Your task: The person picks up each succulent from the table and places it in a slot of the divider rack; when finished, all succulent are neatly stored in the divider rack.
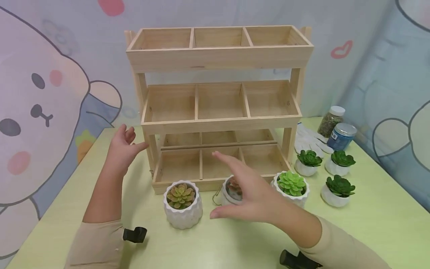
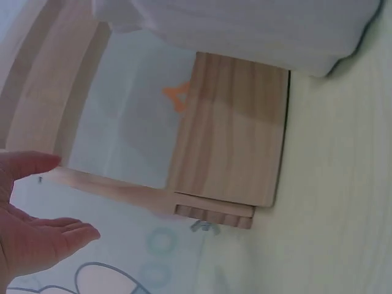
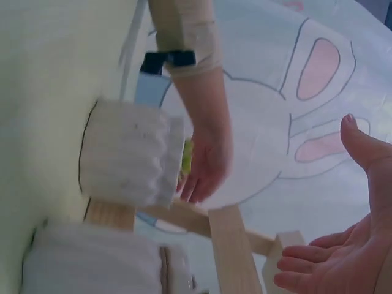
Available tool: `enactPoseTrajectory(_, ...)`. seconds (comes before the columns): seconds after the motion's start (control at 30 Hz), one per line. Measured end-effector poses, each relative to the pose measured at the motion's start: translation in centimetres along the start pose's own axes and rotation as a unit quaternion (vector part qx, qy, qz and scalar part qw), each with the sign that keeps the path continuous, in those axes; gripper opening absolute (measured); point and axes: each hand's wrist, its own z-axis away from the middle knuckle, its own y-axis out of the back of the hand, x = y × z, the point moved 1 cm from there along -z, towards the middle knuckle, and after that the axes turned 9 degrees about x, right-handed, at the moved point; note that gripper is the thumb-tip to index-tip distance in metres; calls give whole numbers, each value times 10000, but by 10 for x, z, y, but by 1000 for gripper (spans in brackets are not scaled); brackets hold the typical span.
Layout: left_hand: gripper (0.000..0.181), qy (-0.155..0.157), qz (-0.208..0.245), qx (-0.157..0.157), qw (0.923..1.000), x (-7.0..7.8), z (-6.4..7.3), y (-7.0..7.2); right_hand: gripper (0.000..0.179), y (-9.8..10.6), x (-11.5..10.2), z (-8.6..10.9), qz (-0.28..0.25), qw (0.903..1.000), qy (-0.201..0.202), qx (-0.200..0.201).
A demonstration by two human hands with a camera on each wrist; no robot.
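Note:
A wooden three-tier shelf (image 1: 220, 58) with divided trays stands at the back of the table. Beside its left post is my left hand (image 1: 123, 149), fingers relaxed and thumb pointing toward the wood; the left wrist view shows the palm (image 2: 37, 239) holding nothing. My right hand (image 1: 252, 190) hovers in front of the lowest tray, thumb and fingers spread wide with nothing between them. It partly hides a white pot with a reddish succulent (image 1: 234, 188). To its left stands a fluted white pot with an orange-green succulent (image 1: 181, 203); to its right, one with a bright green succulent (image 1: 291, 185).
Several small dark green succulents (image 1: 337, 190) in white pots stand at the right. Behind them lie white gloves (image 1: 310, 140), a blue jar (image 1: 342, 136) and a white-capped jar (image 1: 330, 121). A cartoon-printed cloth (image 1: 215, 15) hangs behind the table.

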Motion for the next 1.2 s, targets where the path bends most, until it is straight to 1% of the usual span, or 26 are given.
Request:
enactPoseTrajectory(0.13, 94, 31, 111, -171, 9998, -9, -3, -7, 108, -20, -5, -6, 30, 9992, -410, 12)
enactPoseTrajectory(0.23, 89, -47, 195, -185, 9996, -11, -3, -10, 110, -34, -5, -11, 27, 9976, -691, -57)
enactPoseTrajectory(0.3, 84, -93, 206, -171, 9996, -10, -3, -11, 111, -42, -2, -13, 2, 9967, -808, -117)
enactPoseTrajectory(0.43, 72, -290, 301, -86, 9991, -11, -3, -15, 113, -55, 4, -16, -7, 9948, -977, -279)
enactPoseTrajectory(0.53, 60, -458, 192, 47, 9988, -13, -4, -19, 115, -65, 9, -18, 8, 9934, -1071, -420)
enactPoseTrajectory(0.6, 54, -496, 44, 143, 9987, -15, -3, -21, 117, -70, 12, -19, -7, 9920, -1146, -530)
enactPoseTrajectory(0.67, 52, -480, -88, 213, 9986, -16, -3, -23, 120, -76, 15, -19, 49, 9910, -1192, -608)
enactPoseTrajectory(0.73, 51, -448, -126, 256, 9986, -16, -3, -24, 122, -80, 18, -20, 111, 9905, -1199, -663)
enactPoseTrajectory(0.87, 49, -422, -173, 341, 9984, -16, -3, -25, 122, -89, 23, -22, 216, 9922, -1040, -657)
enactPoseTrajectory(0.97, 47, -407, -270, 444, 9978, -15, -3, -26, 118, -94, 26, -24, 182, 9939, -900, -610)
enactPoseTrajectory(1.2, 44, -348, -464, 660, 9961, -15, -5, -32, 105, -98, 31, -25, -1, 9952, -812, -553)
